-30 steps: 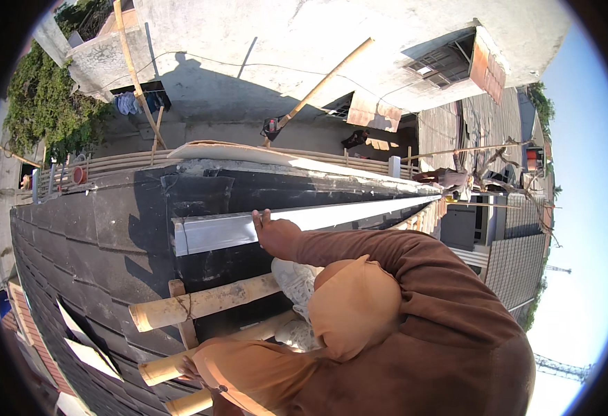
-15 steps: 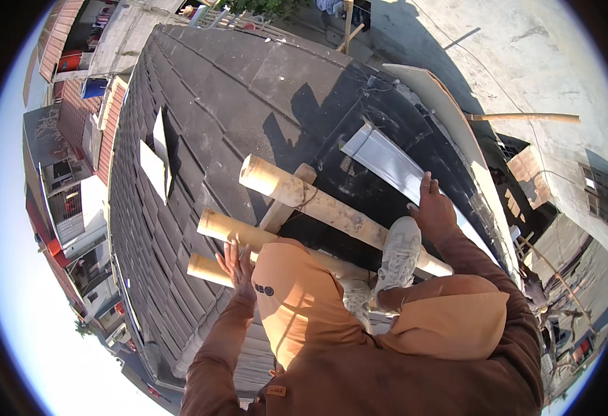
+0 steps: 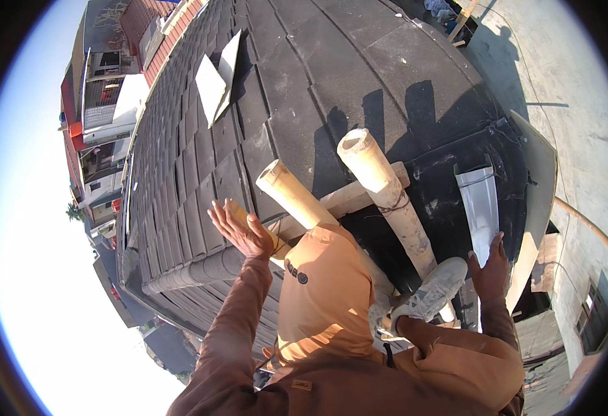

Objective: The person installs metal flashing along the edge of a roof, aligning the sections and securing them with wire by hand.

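A long white channel-shaped metal strip lies on the black roof lining at the right, its far end pointing away from me. My right hand holds its near part, thumb on one side and fingers on the other. My left hand is open with fingers spread, by the end of a bamboo pole that it partly hides; whether they touch I cannot tell. Two more bamboo poles stick out beside it, a middle one and a thicker one, tied with wire at a wooden crosspiece.
My shoe rests on the poles between my hands. Dark roof tiles slope away to the left and ahead, carrying a bent white sheet piece. A pale board edges the roof at right, with a drop to concrete beyond.
The view has swung to the left. The white strip now points more straight ahead, still in my right hand. My left hand has risen, with its fingers spread wider.
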`<state>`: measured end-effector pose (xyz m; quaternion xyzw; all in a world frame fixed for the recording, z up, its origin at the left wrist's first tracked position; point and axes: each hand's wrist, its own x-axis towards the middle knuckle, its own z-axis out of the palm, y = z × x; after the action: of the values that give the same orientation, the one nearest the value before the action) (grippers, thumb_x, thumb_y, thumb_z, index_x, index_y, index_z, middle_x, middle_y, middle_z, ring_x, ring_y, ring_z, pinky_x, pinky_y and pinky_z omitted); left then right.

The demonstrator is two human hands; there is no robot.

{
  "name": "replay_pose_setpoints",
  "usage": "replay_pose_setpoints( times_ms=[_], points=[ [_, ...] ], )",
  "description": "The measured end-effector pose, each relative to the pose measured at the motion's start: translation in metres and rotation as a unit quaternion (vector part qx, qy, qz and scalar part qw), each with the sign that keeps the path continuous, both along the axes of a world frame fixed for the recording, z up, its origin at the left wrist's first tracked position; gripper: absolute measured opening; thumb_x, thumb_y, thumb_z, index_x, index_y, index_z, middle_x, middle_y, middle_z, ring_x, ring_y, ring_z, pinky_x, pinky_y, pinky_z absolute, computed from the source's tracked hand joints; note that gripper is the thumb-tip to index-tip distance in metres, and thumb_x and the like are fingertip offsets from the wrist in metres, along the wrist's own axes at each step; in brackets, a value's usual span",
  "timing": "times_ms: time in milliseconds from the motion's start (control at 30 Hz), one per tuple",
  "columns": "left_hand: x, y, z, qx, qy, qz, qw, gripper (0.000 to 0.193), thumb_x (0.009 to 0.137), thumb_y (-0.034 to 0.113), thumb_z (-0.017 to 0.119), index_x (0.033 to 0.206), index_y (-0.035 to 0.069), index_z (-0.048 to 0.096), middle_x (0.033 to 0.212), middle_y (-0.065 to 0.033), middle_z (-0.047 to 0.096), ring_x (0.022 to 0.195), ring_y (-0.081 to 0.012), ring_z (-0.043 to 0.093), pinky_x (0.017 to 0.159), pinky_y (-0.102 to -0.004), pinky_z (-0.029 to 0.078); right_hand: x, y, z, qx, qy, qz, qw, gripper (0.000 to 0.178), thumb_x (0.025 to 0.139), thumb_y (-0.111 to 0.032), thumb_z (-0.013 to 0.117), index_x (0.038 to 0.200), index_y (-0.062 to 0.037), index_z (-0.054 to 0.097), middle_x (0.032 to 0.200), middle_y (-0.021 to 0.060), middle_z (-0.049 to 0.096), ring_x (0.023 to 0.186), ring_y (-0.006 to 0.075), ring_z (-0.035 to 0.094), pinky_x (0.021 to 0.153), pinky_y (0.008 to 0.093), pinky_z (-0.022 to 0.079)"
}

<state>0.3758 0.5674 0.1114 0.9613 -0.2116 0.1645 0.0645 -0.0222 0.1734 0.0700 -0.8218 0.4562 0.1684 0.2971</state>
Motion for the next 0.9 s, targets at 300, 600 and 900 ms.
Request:
replay_pose_setpoints(
  times_ms=[300,600,900],
  points=[
    [-0.001,0.006,-0.005,0.013,-0.008,0.007,1.000,0.063,0.112,0.053,0.039,0.150,0.005,0.053,0.168,-0.0213,0.036,0.159,-0.0457,0.022,0.127,-0.0614,0.020,-0.003,0.003,0.002,-0.010,0.029,0.015,0.999,0.095,0.097,-0.039,0.074,0.160,0.0118,0.025,0.151,0.0412,0.047,0.121,0.0511,0.065,0.100,0.0499,0.057],
    [-0.031,-0.168,0.092,-0.312,0.093,-0.117,0.938,0.048,0.113,0.037,0.053,0.143,0.000,0.057,0.147,-0.0208,0.054,0.131,-0.0292,0.056,0.112,-0.0438,0.044,-0.013,0.019,-0.006,-0.050,-0.052,-0.023,0.997,0.095,0.093,-0.034,0.079,0.161,0.0071,0.027,0.151,0.0362,0.042,0.125,0.0468,0.061,0.102,0.0473,0.056],
    [-0.069,-0.458,-0.007,-0.092,0.519,-0.297,0.796,0.046,0.103,0.039,0.067,0.112,-0.005,0.073,0.098,-0.0162,0.075,0.088,-0.0255,0.070,0.085,-0.0358,0.054,-0.009,0.034,-0.012,-0.036,-0.133,-0.137,0.981,0.100,0.086,-0.028,0.085,0.162,0.0020,0.028,0.153,0.0378,0.037,0.140,0.0515,0.046,0.116,0.0514,0.043]
  ],
)
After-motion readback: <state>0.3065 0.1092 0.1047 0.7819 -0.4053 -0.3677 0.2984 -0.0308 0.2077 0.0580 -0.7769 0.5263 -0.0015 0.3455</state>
